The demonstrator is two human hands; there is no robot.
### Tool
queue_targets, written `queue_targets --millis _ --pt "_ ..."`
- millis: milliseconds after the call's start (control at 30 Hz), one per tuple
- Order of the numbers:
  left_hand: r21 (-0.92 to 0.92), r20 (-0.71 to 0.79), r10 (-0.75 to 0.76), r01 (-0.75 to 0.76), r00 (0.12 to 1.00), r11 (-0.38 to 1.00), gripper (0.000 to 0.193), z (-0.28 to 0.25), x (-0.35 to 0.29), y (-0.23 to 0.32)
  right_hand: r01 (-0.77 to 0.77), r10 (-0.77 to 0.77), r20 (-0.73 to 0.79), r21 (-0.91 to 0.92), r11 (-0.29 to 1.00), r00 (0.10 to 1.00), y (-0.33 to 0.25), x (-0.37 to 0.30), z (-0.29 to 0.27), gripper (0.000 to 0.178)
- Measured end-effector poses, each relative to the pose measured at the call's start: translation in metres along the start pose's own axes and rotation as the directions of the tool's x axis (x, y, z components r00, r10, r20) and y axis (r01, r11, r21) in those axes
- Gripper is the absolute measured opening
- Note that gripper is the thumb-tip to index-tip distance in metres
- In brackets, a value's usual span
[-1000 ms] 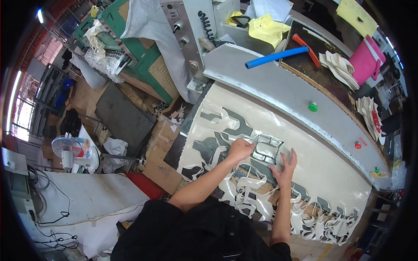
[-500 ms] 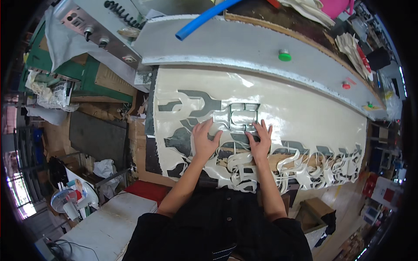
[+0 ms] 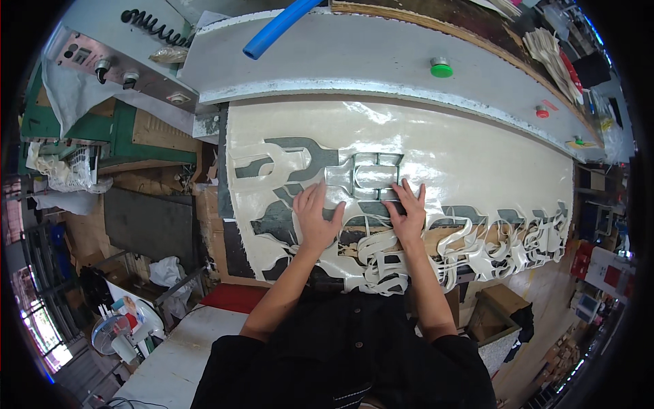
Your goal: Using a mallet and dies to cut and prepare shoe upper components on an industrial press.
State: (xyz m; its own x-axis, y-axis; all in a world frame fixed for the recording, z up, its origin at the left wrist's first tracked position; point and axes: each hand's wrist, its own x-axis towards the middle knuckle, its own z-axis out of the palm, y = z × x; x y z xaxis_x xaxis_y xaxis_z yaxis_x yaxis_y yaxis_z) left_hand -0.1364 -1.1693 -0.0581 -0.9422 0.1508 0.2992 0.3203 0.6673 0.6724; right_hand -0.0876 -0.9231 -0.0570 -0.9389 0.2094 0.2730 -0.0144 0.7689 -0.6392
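On a glossy cream sheet (image 3: 470, 146) lies a metal cutting die (image 3: 353, 178), an open frame of thin bars with a rounded loop inside. My right hand (image 3: 407, 217) is at its near right corner, index finger by the right side and thumb by the near edge, the fingers spread. My left hand (image 3: 317, 221) rests palm down on the sheet, left of the die, with fingers and thumb apart and nothing held. Dark cut-out gaps (image 3: 317, 160) show in the sheet beyond the left hand. Tangled cream offcut strips (image 3: 381, 249) lie along the near edge, partly under my right wrist.
A grey machine beam (image 3: 327, 65) with a green button (image 3: 441, 67) and a red button (image 3: 541, 111) spans the far side. From above it hangs a blue hose (image 3: 279, 31). Control knobs stand at far left; a cardboard box (image 3: 501, 307) stands at near right.
The view has shifted slightly, so the surroundings sit differently in the picture. Both hands and the die keep nearly the same places on the sheet.
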Motion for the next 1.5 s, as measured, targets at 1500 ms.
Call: queue_targets --millis 1500 --pt "0.174 -0.1 -0.065 0.081 0.993 0.981 0.056 -0.016 0.004 0.028 0.049 -0.047 0.082 -0.025 0.998 0.995 0.002 0.007 -0.002 0.056"
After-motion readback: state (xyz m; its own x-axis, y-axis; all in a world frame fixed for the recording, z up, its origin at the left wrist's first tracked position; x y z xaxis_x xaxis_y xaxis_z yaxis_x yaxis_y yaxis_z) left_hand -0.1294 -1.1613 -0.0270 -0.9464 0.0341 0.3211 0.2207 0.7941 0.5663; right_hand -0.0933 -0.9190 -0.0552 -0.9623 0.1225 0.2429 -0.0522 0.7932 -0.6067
